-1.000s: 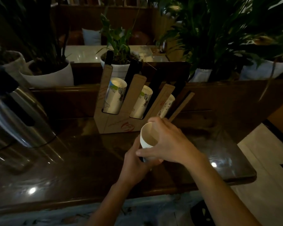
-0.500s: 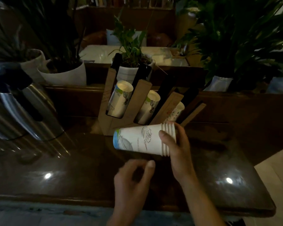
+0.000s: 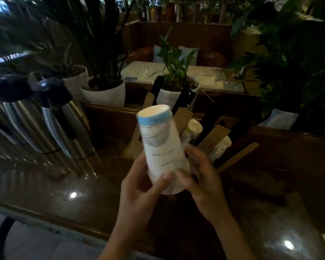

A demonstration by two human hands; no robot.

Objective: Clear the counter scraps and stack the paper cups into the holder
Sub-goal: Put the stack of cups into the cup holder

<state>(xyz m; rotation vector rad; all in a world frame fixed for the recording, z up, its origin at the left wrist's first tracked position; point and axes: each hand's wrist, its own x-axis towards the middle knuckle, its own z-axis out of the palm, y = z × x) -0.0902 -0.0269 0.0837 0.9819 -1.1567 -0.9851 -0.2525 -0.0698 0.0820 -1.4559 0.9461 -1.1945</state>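
Observation:
A stack of white paper cups (image 3: 160, 147) with a blue band at its base stands upside down and a little tilted, lifted above the dark counter (image 3: 83, 184). My left hand (image 3: 141, 188) grips its lower rim end from the left, thumb across the front. My right hand (image 3: 201, 177) wraps the same end from the right. Right behind the stack is the cardboard cup holder (image 3: 184, 117), its slanted slots holding more cups (image 3: 192, 130), partly hidden by the stack. The picture is blurred by motion.
Two steel thermos jugs (image 3: 45, 124) with black tops stand on the counter at the left. White plant pots (image 3: 105, 92) line the wooden ledge behind, with a large plant at the right. The counter's front edge runs near my forearms.
The cup stack has swung from lying sideways in my right hand to base-up, and my left hand has taken hold of it too. The view has shifted closer and to the left.

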